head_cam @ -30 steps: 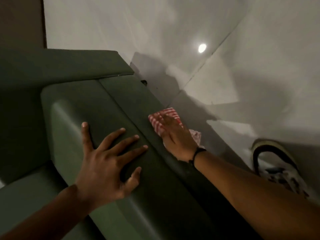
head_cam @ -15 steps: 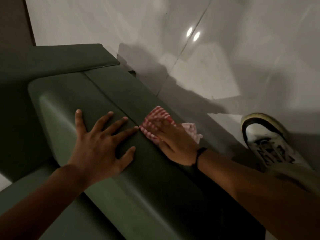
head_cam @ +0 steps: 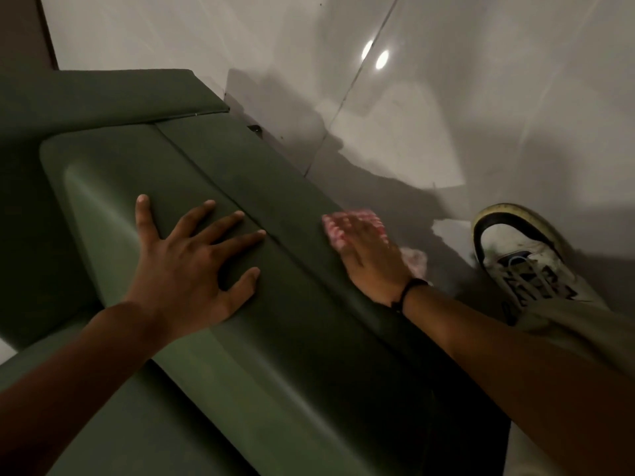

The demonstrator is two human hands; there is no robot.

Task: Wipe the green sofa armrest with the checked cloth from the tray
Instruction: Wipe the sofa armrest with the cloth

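Note:
The green sofa armrest (head_cam: 213,156) runs from upper left to lower right through the middle of the view. My left hand (head_cam: 192,266) lies flat on its top with fingers spread, holding nothing. My right hand (head_cam: 369,259) presses the red-and-white checked cloth (head_cam: 366,216) against the armrest's outer right side, down near the floor. Most of the cloth is under my palm; one loose end (head_cam: 415,261) sticks out behind the hand. The hand and cloth are slightly blurred.
A glossy white tiled floor (head_cam: 481,115) lies to the right of the sofa. A white and black sneaker (head_cam: 522,259) stands on it close to my right hand. The sofa seat (head_cam: 31,369) is at lower left, the backrest (head_cam: 103,94) at upper left.
My right hand slid the cloth from the armrest's top seam outward and down its outer side. My left hand stayed flat on top. The view shifted and the sneaker came further into sight.

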